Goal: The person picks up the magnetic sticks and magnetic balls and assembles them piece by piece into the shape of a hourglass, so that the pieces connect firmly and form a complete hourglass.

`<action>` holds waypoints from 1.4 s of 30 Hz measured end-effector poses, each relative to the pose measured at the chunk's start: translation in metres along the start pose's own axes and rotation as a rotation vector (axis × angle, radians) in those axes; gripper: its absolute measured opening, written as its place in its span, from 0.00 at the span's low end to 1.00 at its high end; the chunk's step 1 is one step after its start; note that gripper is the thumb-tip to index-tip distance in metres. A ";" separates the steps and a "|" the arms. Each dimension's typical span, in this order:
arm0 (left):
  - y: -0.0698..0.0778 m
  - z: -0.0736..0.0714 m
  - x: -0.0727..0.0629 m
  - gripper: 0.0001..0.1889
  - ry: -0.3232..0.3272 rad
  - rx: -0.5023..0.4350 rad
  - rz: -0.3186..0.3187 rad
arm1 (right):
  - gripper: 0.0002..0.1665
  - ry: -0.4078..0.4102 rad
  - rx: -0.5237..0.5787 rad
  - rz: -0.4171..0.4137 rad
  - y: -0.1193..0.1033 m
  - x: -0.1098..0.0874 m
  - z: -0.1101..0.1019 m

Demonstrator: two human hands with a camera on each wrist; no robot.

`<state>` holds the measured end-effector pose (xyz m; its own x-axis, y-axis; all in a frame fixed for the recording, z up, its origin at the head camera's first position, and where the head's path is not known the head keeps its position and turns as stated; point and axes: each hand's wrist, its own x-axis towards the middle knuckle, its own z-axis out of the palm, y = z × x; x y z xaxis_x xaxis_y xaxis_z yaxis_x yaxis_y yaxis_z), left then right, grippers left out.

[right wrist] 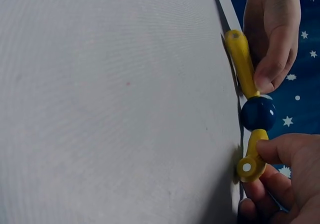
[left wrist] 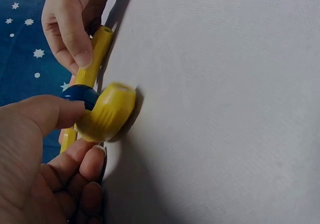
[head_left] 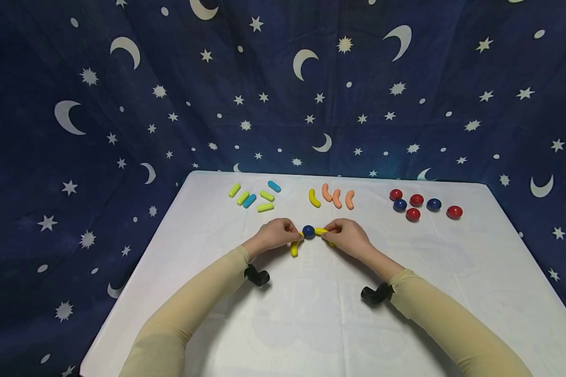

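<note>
At the middle of the table a dark blue ball [head_left: 308,231] sits between two yellow curved rods. My left hand [head_left: 274,233] pinches the left yellow rod [head_left: 294,250] between thumb and fingers, and its free end bends toward me. On the other side, my right hand [head_left: 349,238] pinches the right yellow rod [head_left: 319,231] and covers part of it. In the right wrist view both rods meet the blue ball [right wrist: 258,113], one on each side. The near rod [right wrist: 251,167] shows a pale round spot on its end.
Along the back of the white table [head_left: 283,324] lie several short lime rods [head_left: 265,207] and two blue rods [head_left: 274,186]. Beside them are another yellow curved rod [head_left: 314,198] and three peach curved rods [head_left: 337,199]. Red balls [head_left: 454,212] and blue balls [head_left: 434,204] stand at back right.
</note>
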<state>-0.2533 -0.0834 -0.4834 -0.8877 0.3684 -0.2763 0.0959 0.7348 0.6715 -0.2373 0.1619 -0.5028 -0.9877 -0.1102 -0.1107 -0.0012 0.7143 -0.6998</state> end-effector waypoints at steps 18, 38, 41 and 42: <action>0.000 -0.001 -0.001 0.18 -0.034 -0.073 0.024 | 0.20 -0.011 -0.075 -0.208 0.006 0.002 0.004; 0.003 -0.004 -0.001 0.20 -0.056 -0.057 0.006 | 0.12 -0.033 -0.100 -0.319 -0.001 0.008 0.016; 0.004 -0.004 -0.002 0.18 -0.056 -0.046 0.007 | 0.13 -0.037 -0.096 -0.319 -0.004 0.008 0.018; 0.004 -0.005 -0.003 0.17 -0.054 -0.043 0.006 | 0.14 -0.037 -0.094 -0.321 -0.005 0.008 0.018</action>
<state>-0.2525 -0.0839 -0.4767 -0.8617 0.4037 -0.3076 0.0807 0.7074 0.7022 -0.2423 0.1451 -0.5128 -0.9283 -0.3635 0.0781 -0.3274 0.6998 -0.6349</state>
